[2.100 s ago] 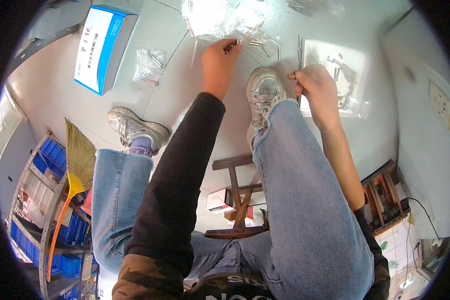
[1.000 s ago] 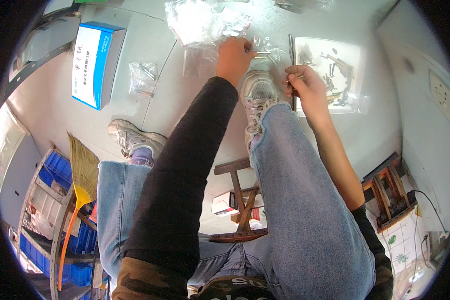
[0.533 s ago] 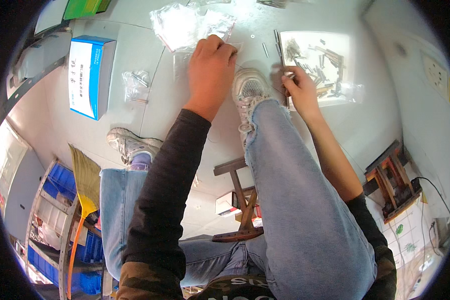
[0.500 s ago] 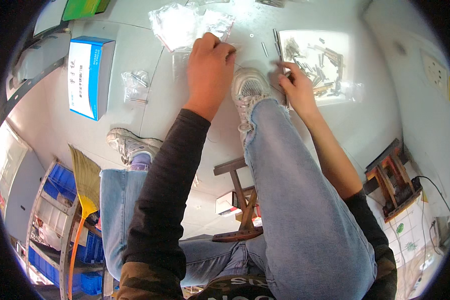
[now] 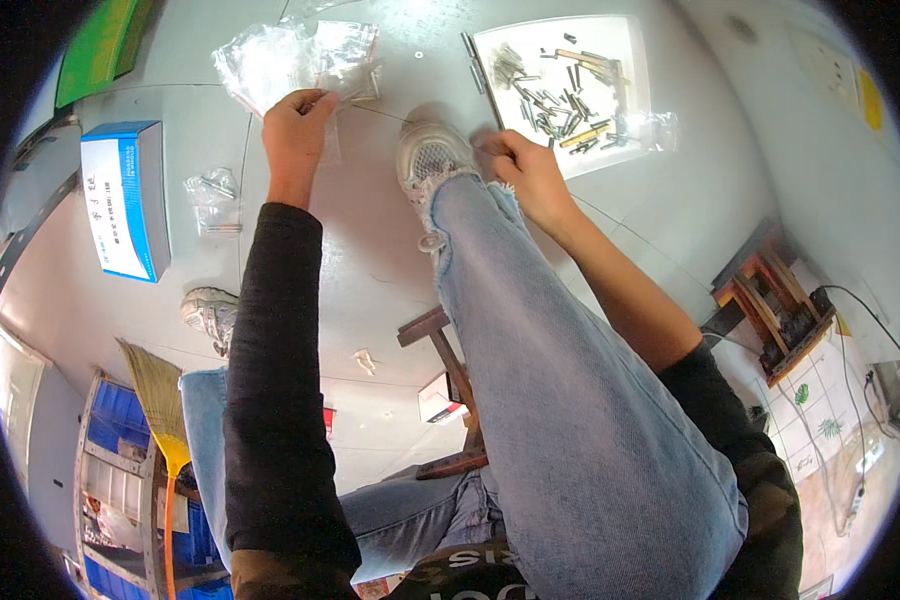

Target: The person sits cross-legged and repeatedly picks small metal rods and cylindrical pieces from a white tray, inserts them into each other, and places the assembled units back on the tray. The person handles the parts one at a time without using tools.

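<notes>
My left hand point(image 5: 295, 135) is closed in a pinch on the edge of a clear plastic bag point(image 5: 332, 140), which hangs partly hidden beside the fingers. Just beyond it lies a pile of clear plastic bags point(image 5: 270, 65). My right hand point(image 5: 532, 178) has its fingers curled together beside my shoe point(image 5: 436, 152), near the left edge of a white sheet point(image 5: 625, 120). Whatever those fingertips may hold is too small to make out. Several short metal pins point(image 5: 573, 103) lie scattered on the sheet, and thin dark rods point(image 5: 472, 60) lie along its left edge.
A blue and white box point(image 5: 125, 200) stands at the left, with a small bag of metal pins point(image 5: 215, 200) beside it. Farther down are a broom point(image 5: 155, 390) and a shelf with blue bins point(image 5: 115, 415). A wooden stool point(image 5: 770, 310) stands at the right.
The whole view has shifted, so the floor things appear farther left. My left hand has moved toward the bag pile with the bag. My right hand has drawn slightly back from the sheet.
</notes>
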`<state>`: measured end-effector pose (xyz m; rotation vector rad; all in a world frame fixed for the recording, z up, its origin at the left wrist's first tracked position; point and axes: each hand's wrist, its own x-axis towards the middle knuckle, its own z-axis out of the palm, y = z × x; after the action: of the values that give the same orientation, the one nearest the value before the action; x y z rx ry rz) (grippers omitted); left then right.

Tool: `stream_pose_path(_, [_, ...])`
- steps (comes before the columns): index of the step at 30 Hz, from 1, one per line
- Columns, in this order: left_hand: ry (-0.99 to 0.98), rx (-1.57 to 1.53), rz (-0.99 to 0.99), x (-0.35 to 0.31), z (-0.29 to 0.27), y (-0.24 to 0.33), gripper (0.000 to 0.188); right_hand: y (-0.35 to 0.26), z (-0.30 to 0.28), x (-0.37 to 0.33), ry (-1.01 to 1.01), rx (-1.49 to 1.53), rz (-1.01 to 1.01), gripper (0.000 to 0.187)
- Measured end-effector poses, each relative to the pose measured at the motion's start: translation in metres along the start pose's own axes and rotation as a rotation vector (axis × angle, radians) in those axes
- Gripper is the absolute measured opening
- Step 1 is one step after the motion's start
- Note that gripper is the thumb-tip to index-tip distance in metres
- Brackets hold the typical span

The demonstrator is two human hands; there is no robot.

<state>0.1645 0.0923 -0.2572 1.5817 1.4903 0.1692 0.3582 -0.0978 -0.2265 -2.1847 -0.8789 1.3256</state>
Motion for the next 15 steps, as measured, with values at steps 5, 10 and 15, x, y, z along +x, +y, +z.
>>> stream_pose_path(5, [0.089,0.131,-0.003,-0.009,-0.004,-0.008,0.030,0.042,-0.034,-0.026,0.289,0.059,0.327,0.018])
stream_pose_path(10, [0.151,-0.093,-0.032,-0.037,-0.003,0.001,0.027,0.062,-0.032,-0.002,0.286,-0.509,0.124,0.026])
stream_pose_path(15, [-0.057,-0.252,-0.017,-0.064,0.009,0.031,0.023,0.036,-0.025,0.000,0.265,-0.460,0.114,0.024])
